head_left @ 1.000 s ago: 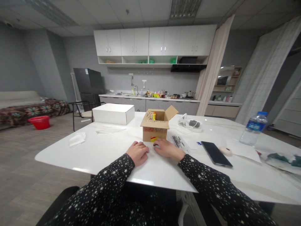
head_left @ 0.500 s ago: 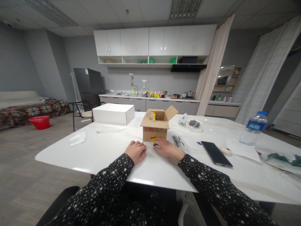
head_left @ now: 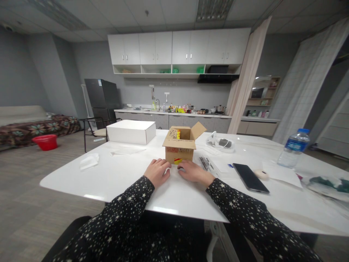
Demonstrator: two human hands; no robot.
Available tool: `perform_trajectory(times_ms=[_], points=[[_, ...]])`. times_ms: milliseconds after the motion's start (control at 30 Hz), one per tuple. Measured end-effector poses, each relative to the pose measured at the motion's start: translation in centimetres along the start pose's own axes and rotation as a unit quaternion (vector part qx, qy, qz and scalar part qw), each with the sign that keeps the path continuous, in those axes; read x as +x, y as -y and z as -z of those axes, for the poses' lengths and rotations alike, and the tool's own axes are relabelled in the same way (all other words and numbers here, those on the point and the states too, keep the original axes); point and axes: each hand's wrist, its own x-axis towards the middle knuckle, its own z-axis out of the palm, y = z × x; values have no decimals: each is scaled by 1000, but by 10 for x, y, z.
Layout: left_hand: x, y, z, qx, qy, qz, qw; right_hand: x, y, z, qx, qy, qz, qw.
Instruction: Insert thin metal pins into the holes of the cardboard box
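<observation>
A small brown cardboard box [head_left: 180, 150] stands open on the white table [head_left: 117, 178], its flaps up and something yellow and red showing inside. My left hand [head_left: 157, 172] lies palm down on the table just in front of the box's left corner, fingers spread, fingertips close to the box. My right hand [head_left: 192, 171] rests flat on the table in front of the box's right part, holding nothing. Both sleeves are black with white stars.
A closed white box [head_left: 131, 131] sits behind left. Pens [head_left: 206, 163], a black phone [head_left: 249, 177], a tape roll [head_left: 261, 174], a water bottle [head_left: 293, 148], papers and a plastic bag [head_left: 327, 185] lie to the right. A white packet [head_left: 89, 161] lies at left.
My left hand has slid a little forward toward the box and its fingers have spread. My right hand has stayed put.
</observation>
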Motion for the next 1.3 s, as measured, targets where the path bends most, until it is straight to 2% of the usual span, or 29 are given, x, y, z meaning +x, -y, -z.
perform_trajectory(times_ms=[233, 400, 667, 767, 1000, 1300], points=[[25, -11, 26, 23, -95, -48, 994, 0, -2, -1, -2, -6, 6, 1000], [45, -21, 47, 11, -137, -68, 988, 0, -1, 3, 9, 2, 12, 1000], [64, -30, 49, 36, -199, -47, 978, 2, -3, 4, 12, 4, 11, 1000], [72, -31, 47, 46, -187, -35, 981, 2, -6, 5, 9, 3, 7, 1000], [88, -28, 40, 41, -106, -2, 994, 1, -9, 11, -1, 9, -6, 1000], [92, -33, 41, 17, -68, -33, 997, 3, -10, 8, 18, 8, 7, 1000]])
